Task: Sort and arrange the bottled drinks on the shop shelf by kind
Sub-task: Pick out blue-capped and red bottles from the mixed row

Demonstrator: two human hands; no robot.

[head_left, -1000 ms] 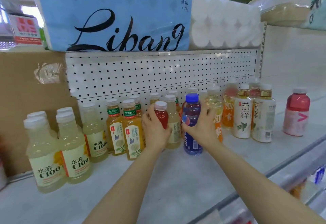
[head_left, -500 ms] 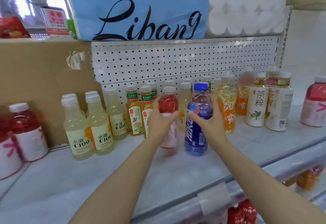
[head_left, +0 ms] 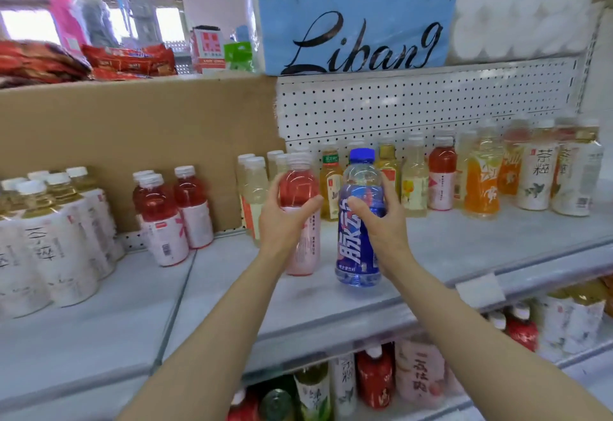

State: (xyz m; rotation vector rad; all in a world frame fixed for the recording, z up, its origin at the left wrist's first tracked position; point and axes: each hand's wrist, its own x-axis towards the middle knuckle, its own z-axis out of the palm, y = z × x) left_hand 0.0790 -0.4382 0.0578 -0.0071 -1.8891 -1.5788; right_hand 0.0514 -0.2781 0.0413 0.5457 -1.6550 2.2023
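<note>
The bottled drinks stand along a pale shop shelf, and two of them are in the person's hands near the shelf's middle. The left hand is wrapped round a pink drink bottle with a white cap and pale pink label, thumb across its front; whether its base touches the shelf I cannot tell. Just beside it, the right hand grasps a blue sports drink bottle with a blue cap, thumb on the label and fingers curled behind, the base resting on or just above the shelf. The two held bottles are upright and close together, not quite touching. Behind them, against the white pegboard back panel, stands a row of pale yellow bottles, amber tea bottles, a red drink, orange drinks and white-labelled tea bottles at the right end. To the left, in front of a cardboard sheet, three red drinks with pink labels stand together, and further left is a cluster of white-labelled tea bottles. On the shelf above sits a blue tissue pack lettered "Libang" beside white toilet rolls. More bottles show on the lower shelf.
</note>
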